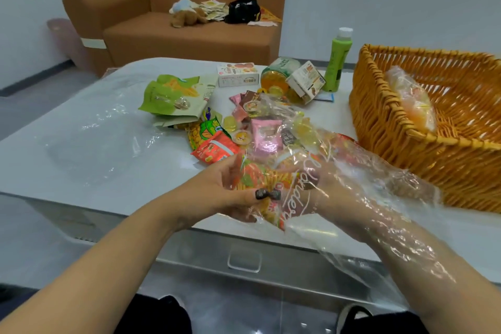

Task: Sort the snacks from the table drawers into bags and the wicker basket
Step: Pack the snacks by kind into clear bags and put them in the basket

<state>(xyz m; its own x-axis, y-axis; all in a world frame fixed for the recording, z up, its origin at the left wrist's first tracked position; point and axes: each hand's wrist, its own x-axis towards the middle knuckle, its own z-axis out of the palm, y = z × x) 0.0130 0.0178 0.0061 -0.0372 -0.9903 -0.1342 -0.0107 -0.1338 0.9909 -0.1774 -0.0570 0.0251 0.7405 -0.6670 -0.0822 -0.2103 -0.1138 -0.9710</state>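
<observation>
Presently I observe the left hand [233, 190] pinching an orange-and-green printed snack packet [260, 184] at the mouth of a clear plastic bag with white script lettering [349, 198], above the white table's [67, 144] near edge. The right hand [325, 184] sits inside that bag, which sheathes the forearm; I cannot tell its grip. Loose snacks [244, 127] lie mid-table, with the orange wicker basket [406, 127] just right of them, holding one filled clear bag [412, 100].
</observation>
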